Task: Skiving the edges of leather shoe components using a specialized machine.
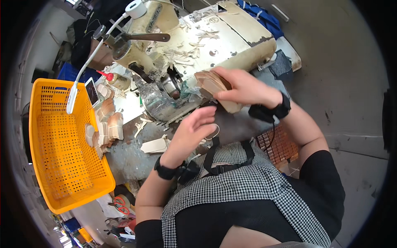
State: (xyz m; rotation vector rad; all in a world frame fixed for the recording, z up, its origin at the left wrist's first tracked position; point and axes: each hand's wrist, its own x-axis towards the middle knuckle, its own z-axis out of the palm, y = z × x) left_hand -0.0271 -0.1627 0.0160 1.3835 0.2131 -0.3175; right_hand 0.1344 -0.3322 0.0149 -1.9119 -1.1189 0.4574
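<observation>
My right hand [244,89] grips a thick stack of thin tan leather pieces [211,82], fingers over the top and thumb along the near side. The stack is tilted in front of the machine, its pale lower end showing below the thumb. To its left, my left hand [196,128] has its fingers slightly bent and apart from the thumb. A thin pale loop [218,131], like a rubber band, shows at the left thumb; whether it is around the thumb I cannot tell. Just beyond both hands is the metal working head [169,84] of a cream-coloured machine [231,35].
A yellow perforated basket [109,182] stands at the left. Beside it on the table are banded leather bundles [115,126], a phone [92,91] and a red-tipped bottle [119,81]. Loose pale pieces [154,146] lie near my left wrist. Scraps [186,56] litter the machine top.
</observation>
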